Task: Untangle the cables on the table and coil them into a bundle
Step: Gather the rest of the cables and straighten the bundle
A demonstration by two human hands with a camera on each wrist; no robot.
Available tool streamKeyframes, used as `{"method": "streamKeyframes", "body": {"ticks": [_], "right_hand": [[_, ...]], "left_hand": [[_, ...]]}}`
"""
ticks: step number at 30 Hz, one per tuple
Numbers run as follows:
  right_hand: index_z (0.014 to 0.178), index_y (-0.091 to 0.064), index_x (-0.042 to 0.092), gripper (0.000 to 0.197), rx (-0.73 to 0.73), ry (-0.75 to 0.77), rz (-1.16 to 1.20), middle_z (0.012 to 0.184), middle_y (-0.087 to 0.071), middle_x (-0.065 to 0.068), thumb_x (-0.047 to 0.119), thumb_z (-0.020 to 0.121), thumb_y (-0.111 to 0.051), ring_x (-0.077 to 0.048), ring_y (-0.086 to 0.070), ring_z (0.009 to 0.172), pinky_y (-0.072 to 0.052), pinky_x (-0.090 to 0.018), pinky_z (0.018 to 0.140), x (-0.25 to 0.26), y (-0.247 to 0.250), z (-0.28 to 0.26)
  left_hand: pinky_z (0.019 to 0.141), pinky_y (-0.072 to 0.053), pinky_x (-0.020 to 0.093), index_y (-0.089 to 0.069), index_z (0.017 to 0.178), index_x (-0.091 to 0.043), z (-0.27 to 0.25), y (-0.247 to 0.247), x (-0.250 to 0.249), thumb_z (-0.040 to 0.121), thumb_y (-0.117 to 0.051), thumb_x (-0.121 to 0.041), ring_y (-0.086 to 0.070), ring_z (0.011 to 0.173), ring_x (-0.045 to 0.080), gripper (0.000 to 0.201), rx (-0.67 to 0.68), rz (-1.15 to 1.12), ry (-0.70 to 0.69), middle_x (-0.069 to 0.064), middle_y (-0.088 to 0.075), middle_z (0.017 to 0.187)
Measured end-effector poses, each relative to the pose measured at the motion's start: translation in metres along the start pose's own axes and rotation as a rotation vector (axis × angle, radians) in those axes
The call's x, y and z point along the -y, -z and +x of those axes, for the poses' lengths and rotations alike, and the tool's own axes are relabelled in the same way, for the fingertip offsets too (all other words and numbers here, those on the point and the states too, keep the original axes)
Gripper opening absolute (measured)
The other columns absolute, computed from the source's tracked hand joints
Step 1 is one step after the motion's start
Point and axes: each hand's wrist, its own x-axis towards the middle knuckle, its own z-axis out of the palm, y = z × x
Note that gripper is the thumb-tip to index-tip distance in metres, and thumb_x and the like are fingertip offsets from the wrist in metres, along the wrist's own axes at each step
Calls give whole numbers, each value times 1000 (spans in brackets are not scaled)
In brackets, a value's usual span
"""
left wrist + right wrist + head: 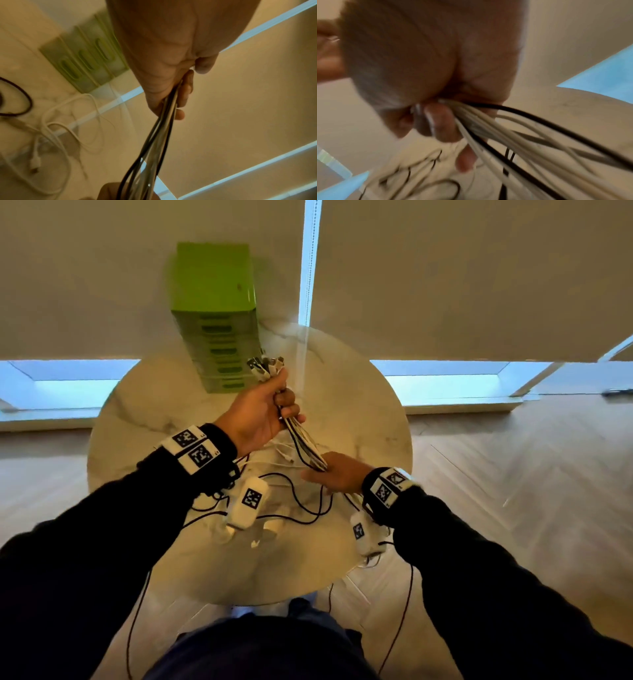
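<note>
Over the round marble table (164, 412), my left hand (282, 397) grips a bundle of black and white cables (305, 443) just below their plug ends (265, 366), which stick up past the thumb. The bundle runs down and right into my right hand (325, 474), whose fingers curl round it near the tabletop. In the left wrist view the left hand (171, 88) pinches the strands (154, 142). In the right wrist view the right hand (440, 121) grips white and black cables (522, 135). More loose cables (298, 501) lie looped on the table below both hands.
A green drawer unit (215, 337) stands at the table's far edge, just behind the left hand. Loose white cable (56, 121) and a black loop (25, 101) lie on the marble. Thin dark leads hang from my wrists over the near edge to the wooden floor (513, 474).
</note>
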Motion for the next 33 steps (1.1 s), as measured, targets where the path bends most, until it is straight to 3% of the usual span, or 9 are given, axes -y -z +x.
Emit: {"method": "streamKeyframes", "body": {"ticks": [4, 8, 11, 14, 17, 21, 26, 30, 33], "right_hand": [[115, -56, 6, 44, 35, 47, -321, 107, -63, -16, 46, 102, -46, -33, -60, 98, -42, -33, 78, 9, -31, 31], [131, -47, 15, 68, 282, 146, -431, 125, -60, -10, 62, 85, -64, -30, -58, 111, -47, -44, 97, 12, -39, 59], [117, -53, 25, 64, 384, 159, -343, 114, -63, 1, 78, 82, -52, -18, -60, 103, -48, -35, 92, 28, -12, 68], [106, -59, 24, 34, 228, 148, -34, 103, -65, -1, 49, 104, -36, -14, -61, 91, -47, -28, 84, 31, 24, 91], [107, -56, 4, 32, 31, 101, -340, 111, -65, -20, 31, 105, -40, -35, -61, 101, -44, -39, 83, 12, 40, 134], [119, -56, 3, 29, 145, -1, -715, 126, -57, -22, 24, 100, -48, -38, -56, 116, -43, -36, 91, -9, 28, 164], [100, -55, 11, 11, 137, 80, -683, 118, -56, -22, 21, 97, -51, -38, -57, 108, -43, -37, 88, -21, 12, 180], [110, -47, 7, 19, 162, 95, -603, 109, -59, -23, 23, 100, -49, -38, -61, 99, -39, -36, 74, -21, 16, 180], [104, -40, 10, 19, 49, 105, -438, 92, -61, -20, 28, 101, -46, -36, -61, 84, -39, -35, 69, -7, 36, 176]], "left_hand": [[62, -47, 30, -43, 79, -25, 2, 36, 11, 106, -45, -26, -31, 51, 10, 27, -301, -53, -83, -6, -28, 59], [52, -42, 27, -37, 77, -23, -1, 73, 23, 107, -43, -22, -31, 44, 9, 30, -470, -105, -108, -8, -30, 53], [53, -36, 26, -35, 75, -24, -6, 90, 22, 107, -42, -22, -30, 44, 8, 32, -552, -151, -122, -9, -30, 52], [57, -31, 27, -36, 76, -24, -8, 101, 19, 107, -41, -20, -27, 47, 8, 32, -608, -176, -146, -9, -30, 52], [57, -31, 27, -37, 78, -23, -8, 102, 21, 107, -42, -20, -26, 47, 8, 30, -645, -166, -146, -10, -30, 52], [57, -32, 27, -38, 84, -22, -5, 99, 29, 106, -44, -18, -26, 48, 8, 24, -654, -149, -147, -10, -29, 53], [55, -34, 27, -35, 84, -22, -4, 97, 36, 107, -41, -17, -25, 52, 10, 24, -655, -96, -152, -10, -30, 55], [57, -33, 29, -35, 83, -22, -5, 98, 43, 106, -45, -18, -25, 55, 11, 25, -656, -87, -135, -8, -29, 58], [57, -33, 27, -35, 83, -22, -4, 97, 46, 106, -45, -18, -26, 55, 10, 26, -643, -49, -108, -7, -28, 61]]}}
